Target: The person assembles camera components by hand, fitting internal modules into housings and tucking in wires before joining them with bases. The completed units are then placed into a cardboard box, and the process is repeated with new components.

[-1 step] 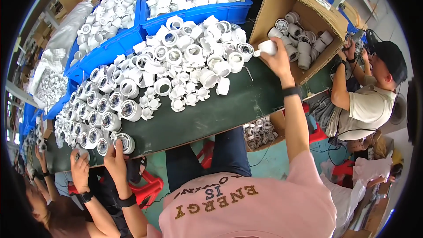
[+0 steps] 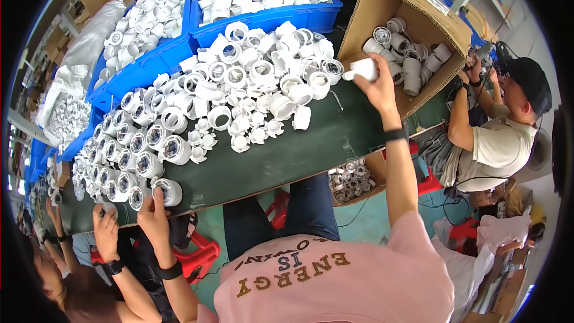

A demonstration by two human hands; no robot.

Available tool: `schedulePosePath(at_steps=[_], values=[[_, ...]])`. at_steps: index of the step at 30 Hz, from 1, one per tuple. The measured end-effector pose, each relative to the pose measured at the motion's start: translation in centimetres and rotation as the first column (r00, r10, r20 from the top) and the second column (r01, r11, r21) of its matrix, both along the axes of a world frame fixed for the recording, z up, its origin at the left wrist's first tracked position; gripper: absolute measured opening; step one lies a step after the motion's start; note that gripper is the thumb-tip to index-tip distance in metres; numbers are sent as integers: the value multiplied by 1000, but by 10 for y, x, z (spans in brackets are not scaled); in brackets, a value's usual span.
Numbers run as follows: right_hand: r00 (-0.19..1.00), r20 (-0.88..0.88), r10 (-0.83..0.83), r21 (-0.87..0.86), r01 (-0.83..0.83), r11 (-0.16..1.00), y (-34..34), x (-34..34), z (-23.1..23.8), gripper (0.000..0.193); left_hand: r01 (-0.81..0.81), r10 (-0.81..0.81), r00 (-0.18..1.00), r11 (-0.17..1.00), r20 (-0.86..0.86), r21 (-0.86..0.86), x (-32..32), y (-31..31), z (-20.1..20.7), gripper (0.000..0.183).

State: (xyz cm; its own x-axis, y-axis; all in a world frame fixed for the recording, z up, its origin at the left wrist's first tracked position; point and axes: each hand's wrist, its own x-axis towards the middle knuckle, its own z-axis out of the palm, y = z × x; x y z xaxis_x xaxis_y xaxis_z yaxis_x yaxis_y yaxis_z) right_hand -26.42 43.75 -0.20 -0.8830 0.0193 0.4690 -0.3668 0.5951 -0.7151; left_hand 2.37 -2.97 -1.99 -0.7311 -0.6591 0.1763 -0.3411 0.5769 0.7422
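Note:
At the table's front edge, my left hand point(image 2: 153, 218) closes its fingers on a round white camera housing point(image 2: 170, 192), at the near end of the rows of similar housings. My right hand point(image 2: 378, 87) grips a white plastic camera part point(image 2: 365, 70) with a small tab pointing left. It is held above the table beside the open cardboard box point(image 2: 372, 5), which lies tilted with several white camera units point(image 2: 412, 66) inside. Rows of white housings with dark ringed faces point(image 2: 149, 164) stand at the left. A heap of loose white rings and caps point(image 2: 257, 78) lies mid-table.
Blue bins point(image 2: 269, 27) of white parts line the table's far side. A co-worker's hand point(image 2: 106, 233) works close to my left hand. Another person point(image 2: 496, 125) in a black cap sits at the right. Below the table are a parts carton point(image 2: 376, 170) and a red stool point(image 2: 200, 257).
The housing at my left hand has turned, so more of its plain white side shows. My right hand has shifted slightly right and down with its white part.

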Motion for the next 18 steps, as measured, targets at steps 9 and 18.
schedulePosePath(at_steps=[9, 18], values=[[843, -230, 486, -399, -538, 743, -90, 147, 21, 56, -206, 177, 976, 940, -128, -272, -14, 7, 9, 35], [629, -100, 771, -654, -625, 426, -192, 188, 8, 56, 507, -336, 848, 737, -410, 446, 28, 102, 32, 21]])
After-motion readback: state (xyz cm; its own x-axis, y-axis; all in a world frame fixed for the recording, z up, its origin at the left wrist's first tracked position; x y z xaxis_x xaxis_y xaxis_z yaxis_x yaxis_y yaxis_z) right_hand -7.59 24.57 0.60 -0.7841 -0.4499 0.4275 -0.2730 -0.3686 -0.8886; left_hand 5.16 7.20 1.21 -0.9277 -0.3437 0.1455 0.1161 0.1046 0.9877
